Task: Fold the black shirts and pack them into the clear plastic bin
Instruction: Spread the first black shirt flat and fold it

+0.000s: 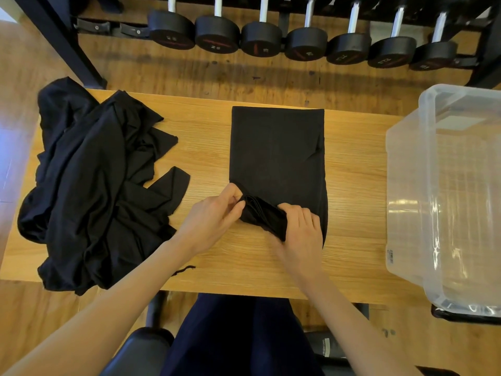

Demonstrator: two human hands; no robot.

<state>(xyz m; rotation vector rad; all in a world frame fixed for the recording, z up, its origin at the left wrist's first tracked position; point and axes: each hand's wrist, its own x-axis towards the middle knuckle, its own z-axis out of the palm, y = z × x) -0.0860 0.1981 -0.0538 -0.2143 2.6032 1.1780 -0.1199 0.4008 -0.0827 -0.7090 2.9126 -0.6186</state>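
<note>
Both our left hand (217,218) and right hand (298,229) pinch the shirt (276,147) by its near hem; soft, limp cloth beyond them, so we'd hold the corners.

No legible text anywhere.

Plain black folded cotton shirt (276,147) at centre; light-oak woodgrain table top (206,137); colourless clear plastic bin (444,185) at right.

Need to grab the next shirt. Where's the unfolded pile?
In the head view, the pile of black shirts lies on the wooden table's left end, left of the left hand.
</note>
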